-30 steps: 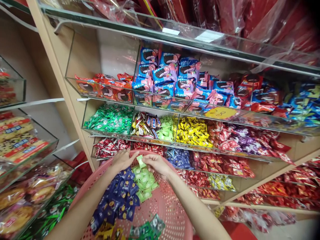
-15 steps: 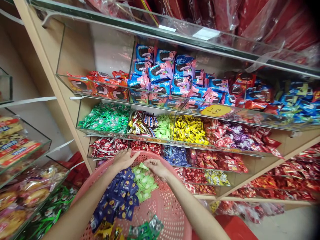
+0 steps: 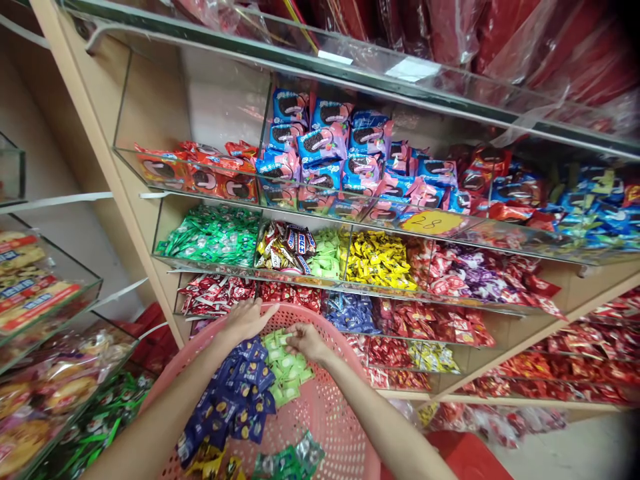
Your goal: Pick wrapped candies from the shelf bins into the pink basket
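A pink perforated plastic basket [image 3: 345, 407] is tilted below the shelves. My left hand [image 3: 246, 321] grips its far rim, thumb stretched along the inside and fingertips partly hidden. Inside, my right hand [image 3: 306, 341] is closed at the fingertips on a light green candy packet [image 3: 281, 337], over a pile of light green candies [image 3: 290, 373]. Beside that pile lie dark blue candy packets [image 3: 233, 393]. Nearer to me are yellow-wrapped candies [image 3: 207, 460] and green-wrapped candies [image 3: 290, 461].
Ahead, glass-fronted bins hold blue-and-pink cookie packs [image 3: 320, 143], green candies [image 3: 215, 233], yellow candies [image 3: 383, 260] and red candies [image 3: 415, 320]. A yellow price tag [image 3: 433, 222] hangs above. More snack bins [image 3: 50, 400] flank my left arm. A red stool-like surface [image 3: 465, 457] is at lower right.
My right hand has moved slightly down with the light green packet, closer to the pile. My left hand keeps its place on the basket rim.
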Motion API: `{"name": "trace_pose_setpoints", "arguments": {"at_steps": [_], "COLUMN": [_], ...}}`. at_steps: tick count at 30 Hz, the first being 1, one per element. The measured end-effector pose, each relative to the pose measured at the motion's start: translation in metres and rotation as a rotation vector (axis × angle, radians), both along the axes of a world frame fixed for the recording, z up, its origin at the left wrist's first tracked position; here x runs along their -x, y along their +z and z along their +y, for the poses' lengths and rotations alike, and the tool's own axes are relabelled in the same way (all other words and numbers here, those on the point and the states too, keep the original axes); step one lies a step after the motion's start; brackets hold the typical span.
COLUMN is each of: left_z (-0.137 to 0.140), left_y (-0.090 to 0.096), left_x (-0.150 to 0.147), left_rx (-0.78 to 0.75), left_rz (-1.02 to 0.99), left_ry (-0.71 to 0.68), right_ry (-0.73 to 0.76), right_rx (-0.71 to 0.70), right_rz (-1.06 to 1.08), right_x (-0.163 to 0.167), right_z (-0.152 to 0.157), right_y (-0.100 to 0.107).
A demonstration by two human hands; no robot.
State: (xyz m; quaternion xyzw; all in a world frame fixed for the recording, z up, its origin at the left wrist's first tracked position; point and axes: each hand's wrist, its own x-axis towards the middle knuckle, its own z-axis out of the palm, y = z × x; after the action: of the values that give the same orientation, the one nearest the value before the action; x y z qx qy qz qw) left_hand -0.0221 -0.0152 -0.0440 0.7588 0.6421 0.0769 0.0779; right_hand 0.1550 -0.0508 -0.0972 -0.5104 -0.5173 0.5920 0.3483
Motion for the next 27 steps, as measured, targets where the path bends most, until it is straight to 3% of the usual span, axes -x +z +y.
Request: {"name": "trace_pose_setpoints", "arguments": {"at_steps": [6,20,27], "left_z": [0.0,-0.007,-0.008], "left_y": [-0.002,0.006,0.011], "left_x": [-0.003,0.001,0.002], "left_rx": [-0.004,-0.003,0.005], "left_rz": [0.003,0.013,0.006], "left_ry": [0.004,-0.004,0.003], "right_ry": [-0.013,-0.014,-0.083], "right_rx": [0.043,-0.023,-0.056], "right_rz": [0.026,-0.011,-0.038], "right_x": [0.004,0.022,0.023], "right_z": [-0.001,-0.003,-0.002], "right_y": [-0.006,-0.006,-0.009]}}
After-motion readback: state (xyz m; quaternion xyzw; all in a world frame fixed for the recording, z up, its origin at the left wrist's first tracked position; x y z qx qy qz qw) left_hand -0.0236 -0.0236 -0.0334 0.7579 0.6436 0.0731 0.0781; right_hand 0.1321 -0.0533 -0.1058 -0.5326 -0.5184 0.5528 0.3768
